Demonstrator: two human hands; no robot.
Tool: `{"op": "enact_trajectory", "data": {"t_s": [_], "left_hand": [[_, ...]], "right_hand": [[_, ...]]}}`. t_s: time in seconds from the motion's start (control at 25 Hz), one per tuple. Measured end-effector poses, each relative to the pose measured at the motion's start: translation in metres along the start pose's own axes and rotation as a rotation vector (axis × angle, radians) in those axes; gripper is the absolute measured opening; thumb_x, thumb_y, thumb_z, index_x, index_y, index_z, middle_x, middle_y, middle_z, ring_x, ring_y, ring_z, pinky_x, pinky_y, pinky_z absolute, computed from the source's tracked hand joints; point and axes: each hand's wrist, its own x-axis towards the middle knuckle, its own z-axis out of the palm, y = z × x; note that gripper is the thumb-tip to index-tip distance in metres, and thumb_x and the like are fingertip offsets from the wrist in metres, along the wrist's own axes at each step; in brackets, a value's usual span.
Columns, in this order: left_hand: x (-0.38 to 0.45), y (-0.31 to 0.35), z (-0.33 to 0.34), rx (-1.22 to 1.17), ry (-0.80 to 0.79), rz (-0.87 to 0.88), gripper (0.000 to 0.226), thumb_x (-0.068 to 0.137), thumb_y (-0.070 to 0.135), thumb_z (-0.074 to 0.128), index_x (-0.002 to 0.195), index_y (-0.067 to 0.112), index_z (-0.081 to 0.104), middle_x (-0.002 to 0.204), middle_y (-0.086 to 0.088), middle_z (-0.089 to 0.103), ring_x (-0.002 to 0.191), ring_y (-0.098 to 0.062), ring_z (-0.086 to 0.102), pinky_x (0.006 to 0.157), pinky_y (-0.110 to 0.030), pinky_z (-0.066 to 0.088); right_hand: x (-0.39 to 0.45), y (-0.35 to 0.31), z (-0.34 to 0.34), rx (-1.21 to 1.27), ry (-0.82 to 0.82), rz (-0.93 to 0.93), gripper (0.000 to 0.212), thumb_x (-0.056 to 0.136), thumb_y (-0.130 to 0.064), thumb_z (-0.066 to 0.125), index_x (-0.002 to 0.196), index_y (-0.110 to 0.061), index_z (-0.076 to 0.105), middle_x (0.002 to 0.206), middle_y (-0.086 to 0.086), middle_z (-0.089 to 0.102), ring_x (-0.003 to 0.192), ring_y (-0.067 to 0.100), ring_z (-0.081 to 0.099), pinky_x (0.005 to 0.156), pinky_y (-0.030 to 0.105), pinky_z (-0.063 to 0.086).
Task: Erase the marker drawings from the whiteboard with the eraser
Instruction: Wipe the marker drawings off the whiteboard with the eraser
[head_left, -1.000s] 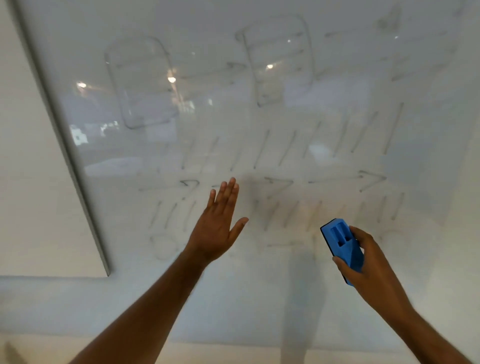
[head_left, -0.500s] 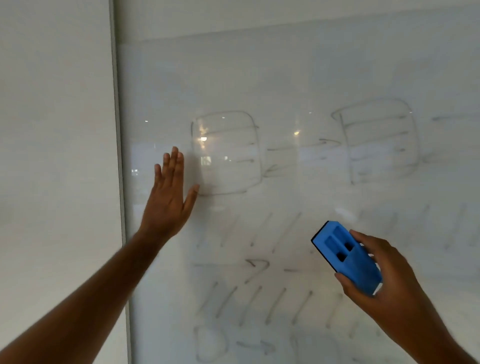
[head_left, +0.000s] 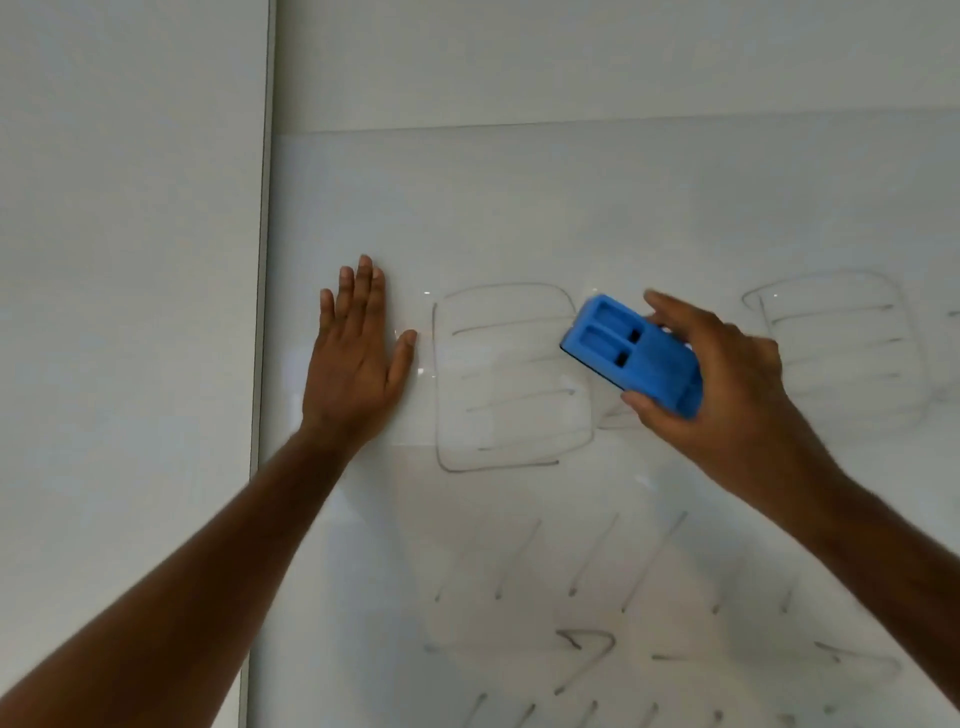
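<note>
right hand (head_left: 727, 395) pinches the blue eraser (head_left: 636, 356) across its long sides, thumb on the lower edge, fingers over the top edge. grip is closed round the body, not spread. the eraser sits at the right edge of the left rounded-box drawing (head_left: 511, 376), tilted, its dark felt side facing the whiteboard (head_left: 623, 208). can't tell if the felt is actually touching the surface yet.

left hand (head_left: 358, 358) is flat on the board just left of that box, fingers straight and together, thumb out. it holds nothing, looks like a brace.

the marks all look faint grey: a second box (head_left: 836, 353) further right, slanted strokes (head_left: 587, 556) and arrows (head_left: 584, 639) lower down. most of the job looks undone.

handling guess: the eraser is a light moulded block with two recessed slots on its back, stiff enough to push on, soft pad underneath. the side pinch is the right hold, since it keeps the pad flat. the board looks glossy and slick, so the eraser should slide easily. needs firm, even pressure or the faint lines will just smear.
</note>
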Motion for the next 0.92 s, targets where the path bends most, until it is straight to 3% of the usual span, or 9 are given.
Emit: {"op": "enact_trajectory", "data": {"t_s": [0.08,0.2,0.28,0.6,0.92], "left_hand": [[-0.001,-0.003,0.003,0.008,0.041,0.019,0.072,0.113,0.042,0.032,0.172,0.003,0.015,0.182,-0.012,0.010,0.169,-0.028,0.005,0.138,-0.038,-0.003],[-0.003,-0.004,0.003,0.018,0.065,0.016,0.070,0.113,0.040,0.030,0.173,0.006,0.016,0.182,-0.009,0.011,0.169,-0.024,0.006,0.138,-0.038,-0.002],[-0.005,-0.004,0.004,0.017,0.071,0.014,0.071,0.113,0.041,0.030,0.173,0.007,0.015,0.182,-0.008,0.010,0.170,-0.022,0.005,0.138,-0.037,-0.002],[-0.008,-0.006,0.004,0.013,0.071,0.019,0.073,0.111,0.044,0.028,0.173,0.008,0.014,0.182,-0.007,0.009,0.169,-0.020,0.004,0.137,-0.032,-0.005],[-0.011,-0.007,0.005,0.013,0.089,0.029,0.072,0.112,0.042,0.029,0.173,0.007,0.016,0.182,-0.007,0.011,0.169,-0.021,0.006,0.139,-0.042,0.004]], "right_hand": [[0.041,-0.007,0.012,-0.031,0.018,-0.081,0.074,0.088,-0.033,0.081,0.151,-0.024,0.044,0.130,-0.016,0.052,0.108,-0.023,0.035,0.104,0.041,0.028],[0.096,-0.011,0.036,-0.187,0.016,-0.215,0.066,0.095,-0.043,0.071,0.152,-0.024,0.043,0.142,-0.006,0.056,0.118,0.009,0.053,0.106,0.040,0.026],[0.121,-0.010,0.054,-0.278,0.001,-0.252,0.066,0.098,-0.045,0.066,0.155,-0.025,0.039,0.145,-0.005,0.054,0.123,0.019,0.055,0.105,0.042,0.027],[0.125,-0.040,0.120,-0.398,0.100,-0.457,0.065,0.095,-0.044,0.058,0.155,-0.022,0.046,0.143,-0.003,0.058,0.117,0.024,0.058,0.091,0.044,0.037],[0.088,0.009,0.086,-0.536,0.003,-0.649,0.065,0.094,-0.048,0.055,0.154,-0.023,0.048,0.140,-0.002,0.061,0.109,0.025,0.064,0.082,0.043,0.045]]}}
